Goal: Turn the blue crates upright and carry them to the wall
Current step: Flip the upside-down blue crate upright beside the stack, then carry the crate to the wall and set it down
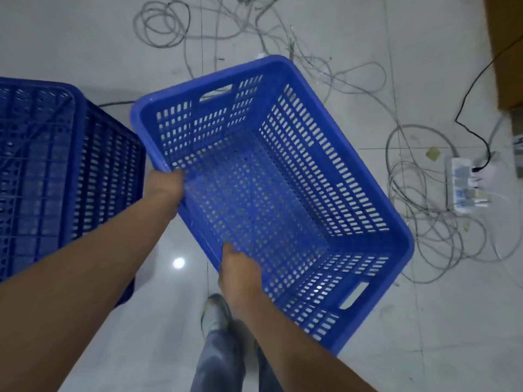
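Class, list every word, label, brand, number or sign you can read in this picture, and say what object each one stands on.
No text can be read anywhere in this view.
Held blue crate: no label or marking shows.
Upturned blue crate on the left: none shows.
White power strip on the floor: bluish patches that may be labels, too small and blurred to read.
Brown box, top right: no print shows.

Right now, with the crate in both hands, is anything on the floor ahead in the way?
Yes. Loose grey cables sprawl across the tiles beyond and right of the held crate, with a power strip among them. An overturned crate sits left. No wall is visible.
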A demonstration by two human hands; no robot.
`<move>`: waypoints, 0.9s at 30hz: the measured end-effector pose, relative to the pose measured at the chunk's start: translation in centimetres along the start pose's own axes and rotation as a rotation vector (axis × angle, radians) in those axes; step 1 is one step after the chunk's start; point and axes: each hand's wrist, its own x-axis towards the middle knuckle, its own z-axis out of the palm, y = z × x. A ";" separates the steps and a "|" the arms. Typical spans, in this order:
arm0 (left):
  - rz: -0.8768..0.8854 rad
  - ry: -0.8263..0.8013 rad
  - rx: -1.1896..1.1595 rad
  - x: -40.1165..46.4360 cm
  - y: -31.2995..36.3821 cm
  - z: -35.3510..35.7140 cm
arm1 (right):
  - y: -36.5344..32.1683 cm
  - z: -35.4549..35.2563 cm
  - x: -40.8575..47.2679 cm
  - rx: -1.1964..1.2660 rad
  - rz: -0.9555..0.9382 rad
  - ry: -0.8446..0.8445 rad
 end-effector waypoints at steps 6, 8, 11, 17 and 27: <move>-0.143 -0.021 -0.045 0.3 -5.2 -1.9 | 3.1 2.8 -0.2 -0.223 -0.104 -0.047; -0.210 -0.020 -0.101 0.2 -7.3 -2.0 | 4.4 4.2 0.2 -0.219 -0.107 -0.036; -0.364 -0.001 -0.159 -0.3 -10.5 -2.1 | 6.5 4.4 -0.4 -0.306 -0.074 -0.132; -0.599 -0.037 -0.256 -3.1 -17.0 -1.8 | 10.6 5.6 -0.8 -0.393 -0.121 -0.265; -0.702 -0.123 0.049 -6.8 -21.7 -4.8 | 13.6 6.4 -1.1 -0.393 -0.128 -0.474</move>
